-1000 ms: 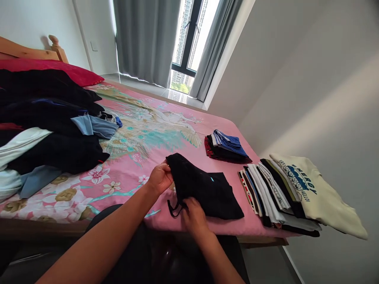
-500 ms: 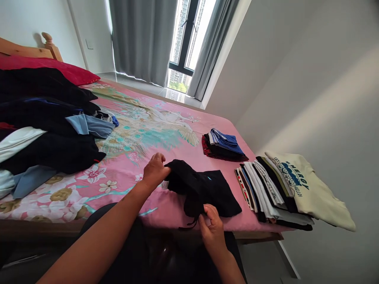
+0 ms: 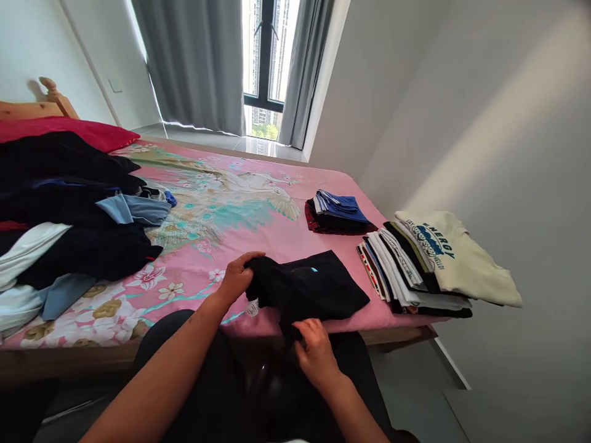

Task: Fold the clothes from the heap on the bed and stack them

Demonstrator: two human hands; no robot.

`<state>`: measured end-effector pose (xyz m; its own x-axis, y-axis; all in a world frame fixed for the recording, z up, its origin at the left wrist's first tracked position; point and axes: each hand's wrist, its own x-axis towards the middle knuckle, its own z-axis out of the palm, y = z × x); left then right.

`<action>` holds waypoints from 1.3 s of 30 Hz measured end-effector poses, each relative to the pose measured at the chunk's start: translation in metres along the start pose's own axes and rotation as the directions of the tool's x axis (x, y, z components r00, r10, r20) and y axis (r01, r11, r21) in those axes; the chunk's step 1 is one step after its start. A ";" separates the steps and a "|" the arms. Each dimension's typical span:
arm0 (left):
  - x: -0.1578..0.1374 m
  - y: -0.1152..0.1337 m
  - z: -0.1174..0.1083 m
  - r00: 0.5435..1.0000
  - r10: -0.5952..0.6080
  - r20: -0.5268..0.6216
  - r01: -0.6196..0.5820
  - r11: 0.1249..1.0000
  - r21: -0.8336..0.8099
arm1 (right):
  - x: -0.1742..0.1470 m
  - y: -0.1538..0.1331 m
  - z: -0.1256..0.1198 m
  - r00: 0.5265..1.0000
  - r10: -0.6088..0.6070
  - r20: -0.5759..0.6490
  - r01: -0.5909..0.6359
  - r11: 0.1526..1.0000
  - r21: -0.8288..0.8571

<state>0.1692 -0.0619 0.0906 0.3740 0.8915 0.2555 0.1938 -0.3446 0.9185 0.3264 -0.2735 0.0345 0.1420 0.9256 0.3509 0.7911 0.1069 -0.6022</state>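
A black drawstring garment point(image 3: 330, 283), partly folded, lies near the front edge of the bed. It bears a small light-blue mark, and a white label hangs from its left end. My left hand point(image 3: 237, 274) is closed on the garment's upper left edge, holding it slightly raised. At the lower edge, my right hand point(image 3: 316, 347) pinches a loose part that hangs over the bed's edge. The fold between my hands hides the drawstring and the inner layers.
The pink flowered bedsheet point(image 3: 272, 240) covers the bed. On the right stand a small stack of folded clothes point(image 3: 341, 209) and a taller stack of folded shirts point(image 3: 410, 271), whose cream top shirt overhangs. A loose clothes heap point(image 3: 87, 209) lies left.
My left hand has drawn the garment's left end a little lower, and the fold lies flatter. My right hand keeps its pinch at the lower edge. The camera view has shifted.
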 end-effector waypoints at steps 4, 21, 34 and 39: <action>-0.033 -0.004 0.000 0.999 -0.031 -0.020 0.033 0.994 0.103 | -0.010 0.017 -0.017 0.985 -0.008 -0.171 0.008 1.000 0.000; -0.123 0.075 0.024 0.995 0.095 -0.036 -0.090 0.988 0.123 | -0.025 0.035 -0.171 0.765 0.567 -0.307 -0.500 0.822 0.273; -0.091 0.181 -0.029 0.978 0.008 -0.206 -0.044 0.984 -0.171 | 0.036 -0.063 -0.262 0.894 0.067 -0.442 0.026 0.979 0.202; -0.059 0.217 -0.054 0.999 -0.023 -0.040 0.024 0.999 0.024 | 0.071 -0.070 -0.293 0.996 -0.020 -0.088 0.007 0.991 -0.137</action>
<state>0.1407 -0.1731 0.2915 0.3329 0.9102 0.2464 0.2246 -0.3304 0.9167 0.4555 -0.3217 0.3114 0.1785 0.8876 0.4246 0.8660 0.0631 -0.4961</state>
